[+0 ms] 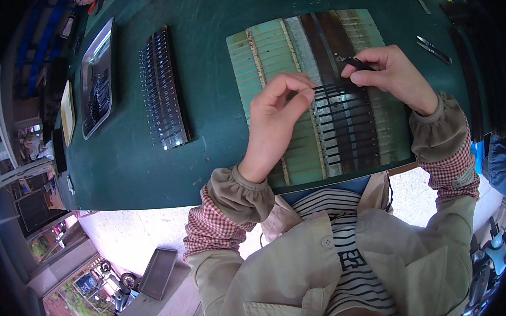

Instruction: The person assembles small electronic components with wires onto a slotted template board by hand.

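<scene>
A pale green board [270, 58] with ruled lines and raised strips lies in front of me on the table. Across a dark band on its right half, thin black strips [344, 130] lie side by side in a row. My left hand [279, 113] is over the board's middle, thumb and forefinger pinched at the left end of the uppermost strips; whatever is between the fingertips is hidden. My right hand [391, 75] hovers over the board's right part. Its thumb and fingers are closed on a small black piece [358, 63], whose exact kind I cannot make out.
Left of the board lies a panel of dark strips in a row [165, 88]. Beyond it sits a metal tray [107, 42] of small black parts, beside a pale yellow tray [68, 114]. Small snips [433, 49] and long dark strips [467, 81] lie at the right.
</scene>
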Tool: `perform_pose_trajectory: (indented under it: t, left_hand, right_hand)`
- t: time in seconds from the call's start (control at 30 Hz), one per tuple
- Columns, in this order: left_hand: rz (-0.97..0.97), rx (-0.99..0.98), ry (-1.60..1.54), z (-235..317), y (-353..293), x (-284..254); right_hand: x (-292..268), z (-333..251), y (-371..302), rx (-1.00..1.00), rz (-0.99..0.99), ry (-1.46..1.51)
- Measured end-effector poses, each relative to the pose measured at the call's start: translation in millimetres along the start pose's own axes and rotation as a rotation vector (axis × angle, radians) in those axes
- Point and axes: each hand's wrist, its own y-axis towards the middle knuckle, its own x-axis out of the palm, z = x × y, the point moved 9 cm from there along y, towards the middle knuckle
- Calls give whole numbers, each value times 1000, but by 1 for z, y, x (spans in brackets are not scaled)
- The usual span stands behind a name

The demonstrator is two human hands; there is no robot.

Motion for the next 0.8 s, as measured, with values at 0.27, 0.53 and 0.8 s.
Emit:
perform_pose_trajectory:
  t: [0.27, 0.53, 0.8]
  left_hand:
    - [74, 396, 892, 28, -7, 1]
    - [54, 400, 906, 21, 0, -2]
    - [17, 404, 930, 15, 1, 1]
  right_hand:
    - [-13, 3, 16, -42, 9, -170]
    - [-17, 7, 23, -77, 19, -201]
    - [-9, 8, 23, -148, 78, -285]
